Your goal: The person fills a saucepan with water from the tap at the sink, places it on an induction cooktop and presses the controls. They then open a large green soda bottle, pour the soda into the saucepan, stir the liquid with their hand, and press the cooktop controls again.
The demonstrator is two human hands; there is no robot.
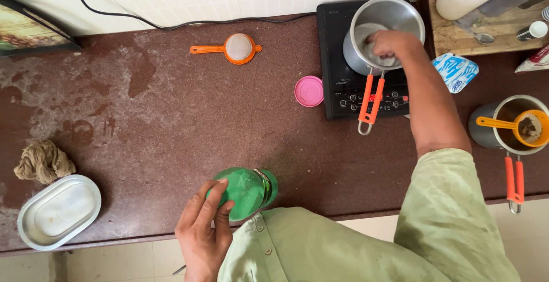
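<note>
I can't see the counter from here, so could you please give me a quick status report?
Left hand grips green bottle at counter edge. Right hand inside steel pan on cooktop. Pink lid beside it.

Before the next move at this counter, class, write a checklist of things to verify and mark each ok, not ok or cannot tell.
1. Left hand grips the green bottle: ok.
2. Bottle cap on: cannot tell; a pink lid lies loose beside the cooktop.
3. Right hand clear of the pot: not ok, it reaches inside.
4. Pot sits squarely on the cooktop: ok.
5. Cooktop off: cannot tell; its display glows red.
6. Strainer within reach on the counter: ok.
</note>
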